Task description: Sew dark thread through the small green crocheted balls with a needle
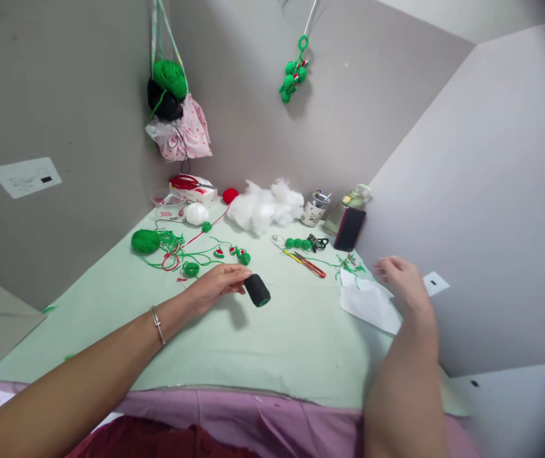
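Observation:
My left hand holds a black spool of thread by one end, tilted a little above the table; green shows at the spool's free end. My right hand is raised at the right, over the edge of a white sheet of paper. Its fingers are curled together and slightly blurred, and whatever they pinch is too fine to see. Close behind the left hand lie a small green crocheted ball and several red, white and green pieces. An orange cutter rests between the hands, further back.
White stuffing is heaped at the back. Green yarn and a white ball lie at left. A pen cup, a glass jug and a phone stand at back right. Red-handled scissors rest on a box.

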The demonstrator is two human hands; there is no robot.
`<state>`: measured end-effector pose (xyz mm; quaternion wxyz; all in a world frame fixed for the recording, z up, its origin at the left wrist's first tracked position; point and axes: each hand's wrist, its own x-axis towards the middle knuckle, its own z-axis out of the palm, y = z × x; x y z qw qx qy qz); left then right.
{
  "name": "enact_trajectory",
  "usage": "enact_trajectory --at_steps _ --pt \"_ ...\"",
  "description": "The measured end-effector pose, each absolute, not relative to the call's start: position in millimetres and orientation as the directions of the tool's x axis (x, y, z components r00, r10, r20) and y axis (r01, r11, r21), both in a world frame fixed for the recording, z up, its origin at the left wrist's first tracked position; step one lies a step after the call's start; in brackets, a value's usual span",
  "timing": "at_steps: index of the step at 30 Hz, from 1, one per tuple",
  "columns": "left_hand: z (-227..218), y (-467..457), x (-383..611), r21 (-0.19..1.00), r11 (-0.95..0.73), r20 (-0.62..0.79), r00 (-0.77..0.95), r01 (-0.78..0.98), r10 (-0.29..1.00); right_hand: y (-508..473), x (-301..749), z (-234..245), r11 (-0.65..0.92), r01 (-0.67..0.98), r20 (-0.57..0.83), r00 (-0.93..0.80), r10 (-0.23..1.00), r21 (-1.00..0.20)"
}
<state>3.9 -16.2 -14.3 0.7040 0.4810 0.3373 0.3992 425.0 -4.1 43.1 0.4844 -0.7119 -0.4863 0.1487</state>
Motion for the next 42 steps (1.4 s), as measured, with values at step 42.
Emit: enact_trajectory --at_steps 42 --pt "4.0 -15.9 -1.7 0.928 -0.053 0.095 0.096 -0.369 0.991 -14.7 236.8 13.3 0.289 0.316 0.138 -0.424 0.895 -0.904"
